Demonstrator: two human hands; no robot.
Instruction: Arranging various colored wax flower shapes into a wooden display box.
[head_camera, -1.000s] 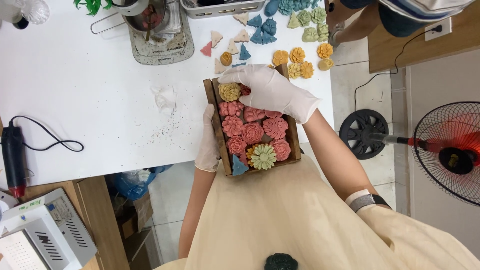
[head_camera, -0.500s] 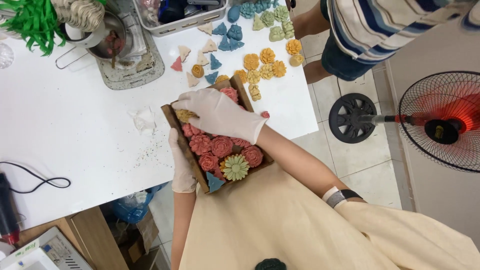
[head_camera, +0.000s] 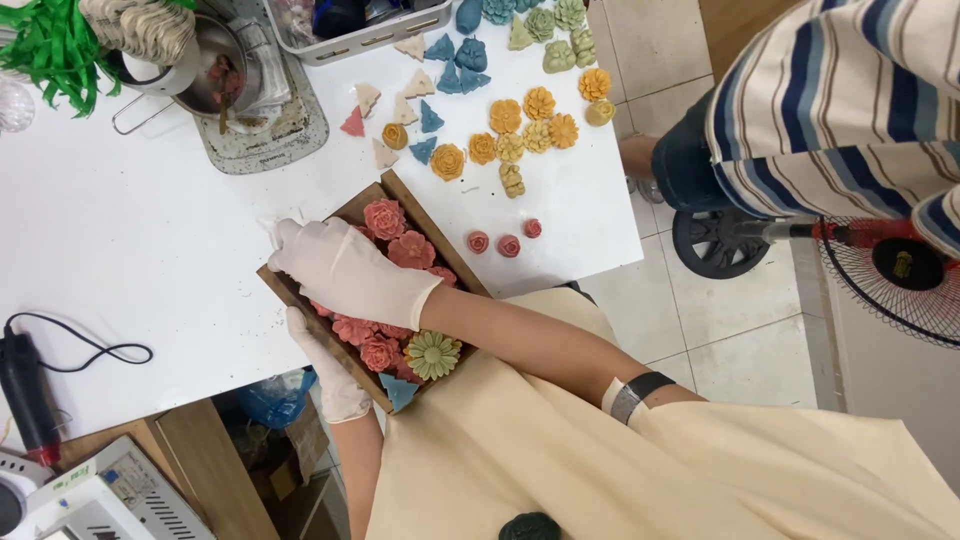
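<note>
- Placement is the step in hand, by my reading: your right hand (head_camera: 345, 268), gloved, lies flat across the wooden box (head_camera: 440, 235) with the fingers reaching its far left corner; whether they pinch a piece there I cannot tell, since the palm hides it.
- Your left hand (head_camera: 325, 370) cups the box's near long side from below, fingers pressed against the wood, keeping it at the edge of the white table (head_camera: 150, 270).
- The box holds pink flower pieces (head_camera: 385, 218), a green daisy (head_camera: 432, 353) and a blue triangle (head_camera: 398, 390) at the near end.
- The next move calls for easing the hand off without knocking the packed flowers; three small pink rosettes (head_camera: 505, 240) lie loose just beside the box.
- Against half a second ago, your right hand has slid from the box's far end to its left corner, uncovering the flowers there.
</note>
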